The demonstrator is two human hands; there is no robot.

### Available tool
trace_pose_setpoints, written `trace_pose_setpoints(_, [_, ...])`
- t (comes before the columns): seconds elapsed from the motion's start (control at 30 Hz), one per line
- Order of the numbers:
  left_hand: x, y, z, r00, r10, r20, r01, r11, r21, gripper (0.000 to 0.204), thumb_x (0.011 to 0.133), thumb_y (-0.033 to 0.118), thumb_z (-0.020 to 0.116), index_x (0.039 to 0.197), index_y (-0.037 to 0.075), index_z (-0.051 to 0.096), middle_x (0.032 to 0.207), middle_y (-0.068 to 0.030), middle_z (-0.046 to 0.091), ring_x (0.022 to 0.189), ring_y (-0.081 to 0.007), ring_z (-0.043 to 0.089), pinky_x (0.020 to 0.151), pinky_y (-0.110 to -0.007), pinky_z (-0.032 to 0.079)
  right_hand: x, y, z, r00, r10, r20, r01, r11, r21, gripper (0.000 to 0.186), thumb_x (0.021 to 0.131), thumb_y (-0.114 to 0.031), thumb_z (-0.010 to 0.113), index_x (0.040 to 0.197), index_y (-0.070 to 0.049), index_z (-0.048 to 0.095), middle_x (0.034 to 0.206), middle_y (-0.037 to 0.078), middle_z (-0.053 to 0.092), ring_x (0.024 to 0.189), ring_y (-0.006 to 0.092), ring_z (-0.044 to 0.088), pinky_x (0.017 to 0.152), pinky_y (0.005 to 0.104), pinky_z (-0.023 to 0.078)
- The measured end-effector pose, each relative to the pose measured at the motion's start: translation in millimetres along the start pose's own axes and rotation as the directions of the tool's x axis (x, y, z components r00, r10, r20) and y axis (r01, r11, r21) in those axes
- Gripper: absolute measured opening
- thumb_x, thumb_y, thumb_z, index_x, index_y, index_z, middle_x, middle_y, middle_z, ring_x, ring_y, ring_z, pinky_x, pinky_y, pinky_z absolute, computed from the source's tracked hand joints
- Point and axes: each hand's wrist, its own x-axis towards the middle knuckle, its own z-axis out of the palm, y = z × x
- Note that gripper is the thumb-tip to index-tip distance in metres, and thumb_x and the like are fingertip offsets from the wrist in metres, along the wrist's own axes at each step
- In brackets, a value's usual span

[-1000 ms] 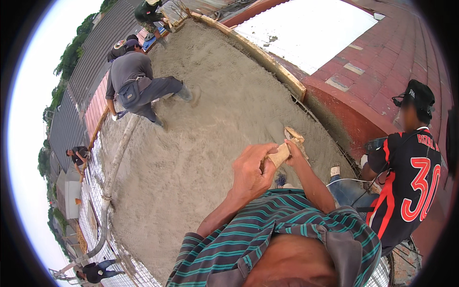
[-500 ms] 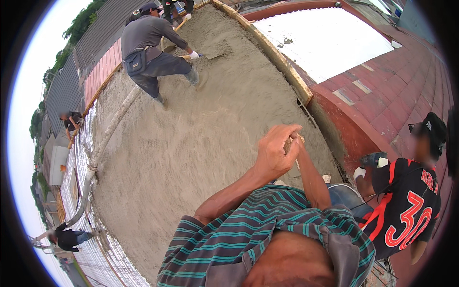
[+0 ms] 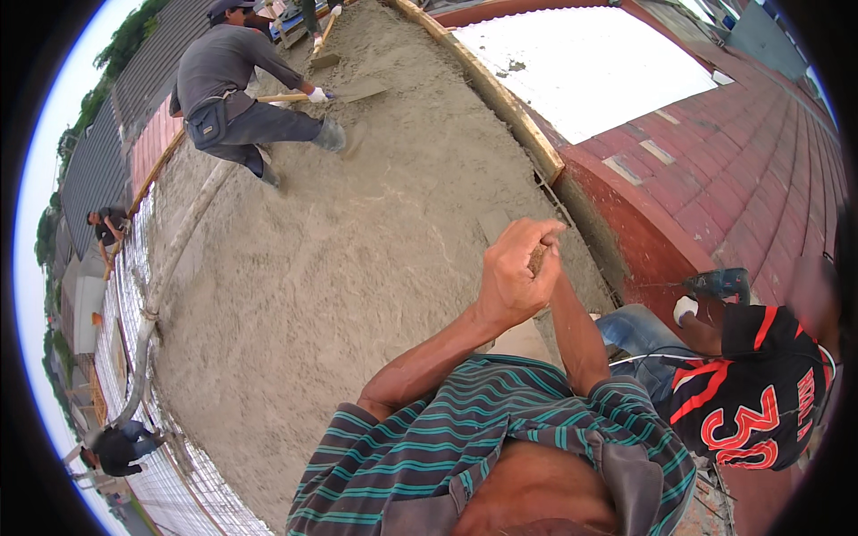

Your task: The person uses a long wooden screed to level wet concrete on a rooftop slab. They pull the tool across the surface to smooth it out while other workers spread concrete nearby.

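My left hand (image 3: 514, 279) is closed around a brown, wood-like handle end (image 3: 537, 259), with the fingers curled over its top. Behind it, my right hand (image 3: 551, 261) is largely covered but looks closed on the same handle. Both hands are together in front of my striped shirt, above wet grey concrete (image 3: 357, 268). A flat grey shape (image 3: 492, 225) shows just beyond the knuckles; whether it belongs to the handle I cannot tell. Below the hands is a flat tan surface (image 3: 523, 339), partly hidden by my arms.
A co-worker (image 3: 232, 80) spreads concrete with a shovel (image 3: 359, 90). To the right, another person (image 3: 751, 384) holds a teal power tool (image 3: 719, 284). A thick hose (image 3: 170, 259) runs along the left beside steel mesh (image 3: 192, 482). A timber edge board (image 3: 500, 98) borders the concrete.
My hands stay closed together, with little movement. The view has shifted. The right-hand person leans lower, and the power tool shows more. The shoveling co-worker appears farther left.
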Motion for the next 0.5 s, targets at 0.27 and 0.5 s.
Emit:
trace_pose_setpoints(0.27, [-6,6,-1,0.999,-0.026,-0.032,0.026,1.0,0.011,0.027,0.084,-0.002,0.06,0.111,0.0,0.066,0.089,-0.0123,0.065,0.082,-0.0234,0.065,0.073,-0.034,0.052,28,5,-38,0.994,-0.013,0.106,0.013,1.0,0.002,0.035,0.089,-0.026,0.054,0.118,-0.006,0.057,0.114,0.012,0.064,0.103,0.0261,0.067,0.088,0.0418,0.056])
trace_pose_setpoints(0.5, [4,23,20,0.997,-0.057,-0.06,0.059,0.997,0.04,0.029,0.084,-0.002,0.059,0.112,0.001,0.065,0.088,-0.0112,0.064,0.083,-0.0226,0.064,0.076,-0.033,0.051,40,-5,-48,0.99,0.004,0.138,-0.006,1.0,0.017,0.033,0.087,-0.024,0.054,0.114,-0.006,0.057,0.11,0.01,0.065,0.099,0.0259,0.067,0.086,0.0413,0.056])
